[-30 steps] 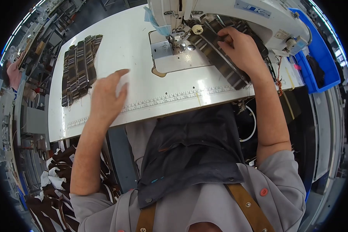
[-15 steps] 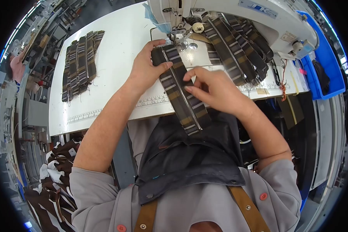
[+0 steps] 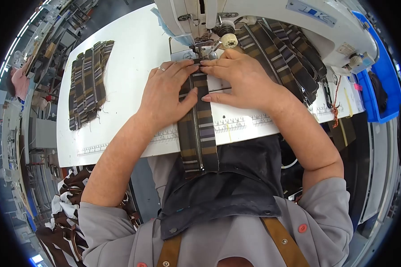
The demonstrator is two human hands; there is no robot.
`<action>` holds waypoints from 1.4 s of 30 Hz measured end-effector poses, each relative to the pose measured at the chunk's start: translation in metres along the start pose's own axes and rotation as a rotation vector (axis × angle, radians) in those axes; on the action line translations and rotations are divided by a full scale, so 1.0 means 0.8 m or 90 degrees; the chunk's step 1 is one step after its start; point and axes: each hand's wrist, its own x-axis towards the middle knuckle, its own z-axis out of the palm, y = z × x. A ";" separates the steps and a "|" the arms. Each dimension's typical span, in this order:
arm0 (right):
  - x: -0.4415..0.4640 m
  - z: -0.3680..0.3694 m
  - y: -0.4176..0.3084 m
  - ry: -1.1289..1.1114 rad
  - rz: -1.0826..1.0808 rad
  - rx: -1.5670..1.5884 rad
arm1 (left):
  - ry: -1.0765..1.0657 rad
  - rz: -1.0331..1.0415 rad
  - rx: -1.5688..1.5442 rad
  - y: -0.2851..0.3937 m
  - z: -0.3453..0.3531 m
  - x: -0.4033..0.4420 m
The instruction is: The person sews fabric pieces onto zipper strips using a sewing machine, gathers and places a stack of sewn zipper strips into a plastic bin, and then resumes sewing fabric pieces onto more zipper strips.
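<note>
A striped fabric strip with a metal zipper point(image 3: 198, 129) runs almost straight from the sewing machine's presser foot point(image 3: 203, 52) over the table's front edge onto the dark apron. My left hand point(image 3: 167, 91) lies on the strip's left side, fingers stretched toward the foot and thumb apart, pressing on the fabric. On the other side, my right hand point(image 3: 243, 78) rests its extended fingertips on the strip just below the foot, with its thumb near the right edge. Both hands' fingertips nearly meet by the zipper. The strip's far end is hidden under fingers and foot.
Several similar zippered strips point(image 3: 90, 82) lie at the table's left. Another pile of striped strips point(image 3: 283, 58) sits right of the needle, under the machine arm point(image 3: 272, 13). A blue bin point(image 3: 381, 107) stands at far right. Brown-and-white cloth point(image 3: 67, 227) hangs lower left.
The strip has turned from slanted to nearly straight beneath the foot. My right hand has moved from the strip's middle up to the foot, and my left fingers now lie flatter on the fabric.
</note>
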 end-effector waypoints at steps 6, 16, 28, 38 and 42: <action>0.004 0.006 0.004 0.021 -0.021 -0.009 | 0.016 0.042 0.034 -0.014 0.011 0.001; 0.006 0.011 0.006 0.059 -0.006 -0.066 | 0.019 0.029 0.023 -0.017 0.023 0.013; 0.003 0.012 0.004 0.090 -0.017 -0.063 | 0.041 0.046 0.031 -0.015 0.022 0.016; -0.001 0.015 0.002 0.116 -0.028 -0.063 | 0.048 0.031 -0.046 -0.019 0.025 0.014; -0.001 0.014 0.002 0.113 -0.026 -0.059 | 0.057 -0.016 -0.097 -0.012 0.023 0.006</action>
